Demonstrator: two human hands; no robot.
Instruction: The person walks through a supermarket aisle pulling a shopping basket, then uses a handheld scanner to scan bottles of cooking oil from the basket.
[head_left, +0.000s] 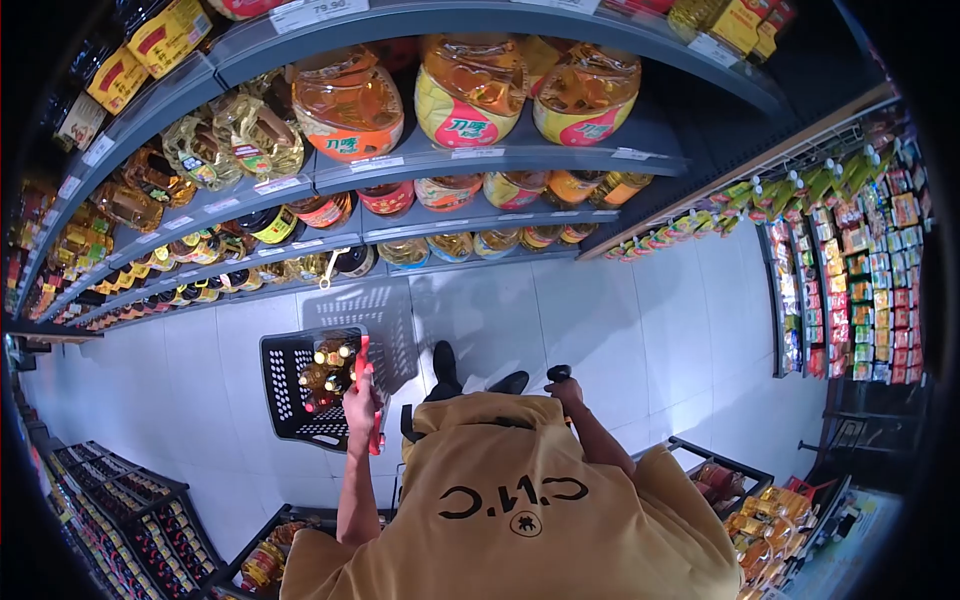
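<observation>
My left hand is closed around the red handle of a black perforated shopping basket. Several bottles of amber liquid stand close together inside the basket, which is beside my left leg. On the other side of my body, my right hand is closed on a small black object; its kind is too small to make out.
Ahead, dark shelves hold rows of cooking-oil bottles with price tags. To the right hang racks of small packets. Behind me stand bins of bottles and a stack of dark jars. Pale tiles cover the floor.
</observation>
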